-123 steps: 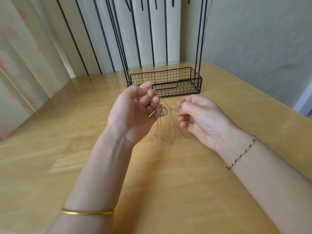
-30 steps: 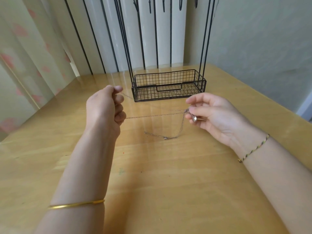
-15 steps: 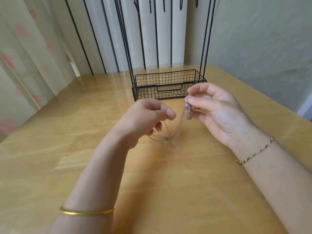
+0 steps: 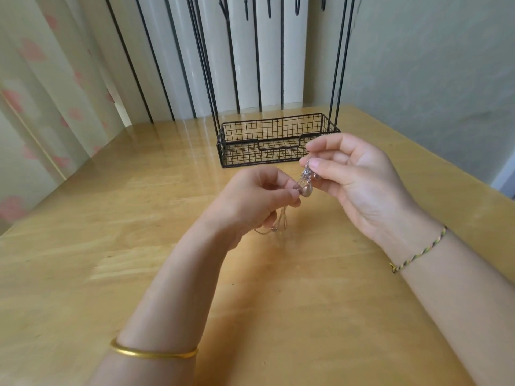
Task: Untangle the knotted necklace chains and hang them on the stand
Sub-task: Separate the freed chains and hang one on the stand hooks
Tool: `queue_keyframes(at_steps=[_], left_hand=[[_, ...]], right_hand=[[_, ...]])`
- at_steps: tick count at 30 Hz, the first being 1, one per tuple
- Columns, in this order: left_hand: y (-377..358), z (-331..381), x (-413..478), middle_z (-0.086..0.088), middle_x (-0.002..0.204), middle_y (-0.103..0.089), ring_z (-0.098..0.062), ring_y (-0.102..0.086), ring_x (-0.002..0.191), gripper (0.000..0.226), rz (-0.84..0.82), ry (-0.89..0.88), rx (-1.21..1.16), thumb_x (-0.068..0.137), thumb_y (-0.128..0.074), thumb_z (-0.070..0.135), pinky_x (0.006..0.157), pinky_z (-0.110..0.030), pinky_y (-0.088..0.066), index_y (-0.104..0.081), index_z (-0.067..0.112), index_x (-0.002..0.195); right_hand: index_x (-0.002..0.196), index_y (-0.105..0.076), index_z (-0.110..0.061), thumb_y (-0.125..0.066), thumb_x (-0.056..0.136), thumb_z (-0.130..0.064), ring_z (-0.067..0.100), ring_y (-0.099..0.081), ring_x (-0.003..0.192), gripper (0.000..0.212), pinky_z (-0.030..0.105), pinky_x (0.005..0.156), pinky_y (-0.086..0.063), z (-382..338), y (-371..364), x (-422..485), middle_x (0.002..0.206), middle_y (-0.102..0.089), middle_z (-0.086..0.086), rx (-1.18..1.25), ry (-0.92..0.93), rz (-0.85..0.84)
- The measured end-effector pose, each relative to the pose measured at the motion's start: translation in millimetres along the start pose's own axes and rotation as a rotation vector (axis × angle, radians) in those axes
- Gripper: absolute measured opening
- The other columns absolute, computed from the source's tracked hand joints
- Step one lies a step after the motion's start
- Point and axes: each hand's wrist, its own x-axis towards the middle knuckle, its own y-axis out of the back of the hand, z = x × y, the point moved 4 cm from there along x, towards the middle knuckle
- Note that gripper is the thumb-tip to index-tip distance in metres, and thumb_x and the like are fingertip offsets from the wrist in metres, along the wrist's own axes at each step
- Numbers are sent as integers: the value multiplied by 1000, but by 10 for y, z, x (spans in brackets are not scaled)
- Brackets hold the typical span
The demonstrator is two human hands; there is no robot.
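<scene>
Grip status: my right hand (image 4: 359,179) pinches the knotted cluster of the necklace chains (image 4: 308,171) between thumb and forefinger, above the tabletop (image 4: 125,246) and in front of the stand (image 4: 274,121). My left hand (image 4: 250,199) pinches just below that cluster, thumb and forefinger closed on the rounded pinkish pendant (image 4: 306,189) or on a strand beside it; I cannot tell which. Below the left hand the loose strands (image 4: 283,218) hang down, and a clasp end (image 4: 274,229) lies on or just above the tabletop. Handling: I judge the chains to be very light, limp and thin, likely to slip through the fingers and to kink or snap under a hard pull. Take hold right beside the knot with fingertip pinches, one on each side, and ease loops apart instead of hauling on the ends. The pendant looks like the only stiff part and should give the surest purchase. Limits of view: single links and the number of chains cannot be made out, and the knot reads as a blur of metal. My left palm hides part of the hanging strands. The stand's top is cut off, so only the lower tips of its hooks (image 4: 246,13) show.
</scene>
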Motion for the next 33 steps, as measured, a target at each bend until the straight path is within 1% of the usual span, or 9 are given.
queue_keyframes(at_steps=[3, 8, 10, 13, 18, 22, 25, 29, 33], left_hand=[[47, 0, -2, -2, 77, -67, -5, -38, 37, 3, 17, 3, -23, 87, -64, 10, 37, -15, -28, -65, 9, 85], [78, -1, -9, -1, 76, -68, -5, -39, 40, 8, 8, 27, -102, 88, -63, 14, 37, -14, -28, -67, 13, 81], [75, -1, -7, 0, 73, -66, -5, -38, 41, 11, -6, 33, -144, 89, -61, 13, 37, -14, -27, -67, 13, 80], [80, -4, -4, 3, 68, -61, -4, -38, 42, 12, -5, 37, -158, 91, -60, 14, 36, -14, -27, -67, 13, 81], [115, -1, 7, 4, 60, -59, -4, -38, 40, 12, 69, 18, -145, 92, -58, 16, 36, -14, -27, -67, 9, 87], [126, 17, 8, 3, 53, -58, -7, -36, 37, 15, 135, -22, -101, 92, -57, 16, 36, -14, -25, -67, 5, 89], [136, 28, 9, 3, 47, -55, -8, -33, 35, 15, 178, -45, -83, 92, -57, 14, 35, -16, -25, -67, 4, 88], [142, 46, 15, 2, 41, -50, -9, -31, 33, 15, 228, -63, -81, 90, -55, 10, 35, -14, -23, -66, 3, 83], [184, 58, 18, 2, 41, -52, -12, -31, 36, 15, 296, -90, -69, 90, -52, 9, 35, -14, -23, -63, 5, 81]], right_hand=[[95, -62, -11, -50, 87, 10, 16, -58, 60, 25, 25, 61, -52, 14, 8, 3, 82, -67, 8, -22, -7, -2], [95, -65, -12, -45, 88, 11, 22, -53, 68, 32, 32, 62, -49, 45, 18, 17, 87, -66, 10, -55, -32, 6], [93, -66, -13, -44, 88, 11, 19, -54, 68, 33, 31, 62, -48, 51, 13, 15, 84, -63, 8, -68, -46, 1], [89, -67, -14, -41, 89, 11, 15, -50, 62, 36, 26, 55, -45, 59, -6, 10, 78, -59, 5, -65, -69, -7], [89, -65, -16, -37, 93, 7, 8, -40, 54, 36, 19, 49, -35, 79, -28, 1, 75, -57, 4, -99, -104, -11], [91, -64, -13, -35, 94, 6, 8, -37, 53, 35, 18, 46, -30, 76, -32, -2, 70, -53, 4, -108, -112, -10], [90, -64, -15, -39, 95, 0, 8, -39, 54, 30, 20, 49, -35, 74, -27, -8, 68, -51, 1, -151, -113, -7], [92, -64, -16, -57, 87, -1, 5, -45, 52, 17, 18, 52, -39, 46, -60, -42, 68, -52, -1, -295, -65, -68], [91, -65, -15, -60, 80, 8, 7, -48, 56, 26, 18, 53, -41, 28, -71, -53, 74, -56, 0, -357, -27, -84]])
